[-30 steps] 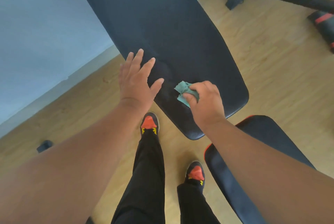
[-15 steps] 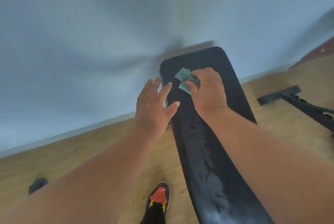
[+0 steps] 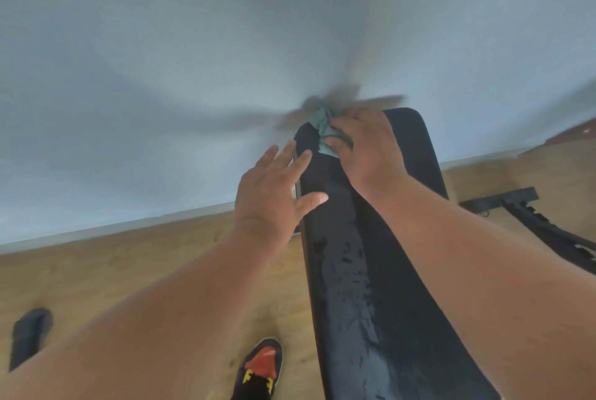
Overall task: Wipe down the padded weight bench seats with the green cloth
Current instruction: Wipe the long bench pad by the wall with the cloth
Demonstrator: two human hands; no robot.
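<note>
Green cloth (image 3: 323, 131) gripped by right hand (image 3: 367, 144) atop bench pad (image 3: 380, 270)

Cloth (image 3: 323, 132) on bench pad's (image 3: 403, 270) far left corner.

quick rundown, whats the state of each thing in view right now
green cloth: bunched, gripped by the right hand at the pad's far left corner
right hand: curled round the cloth, pressing it on the pad
left hand: fingers spread straight, at the pad's left edge
bench pad: streaked wet down its middle
shoe: on the wooden floor, left of the pad
</note>
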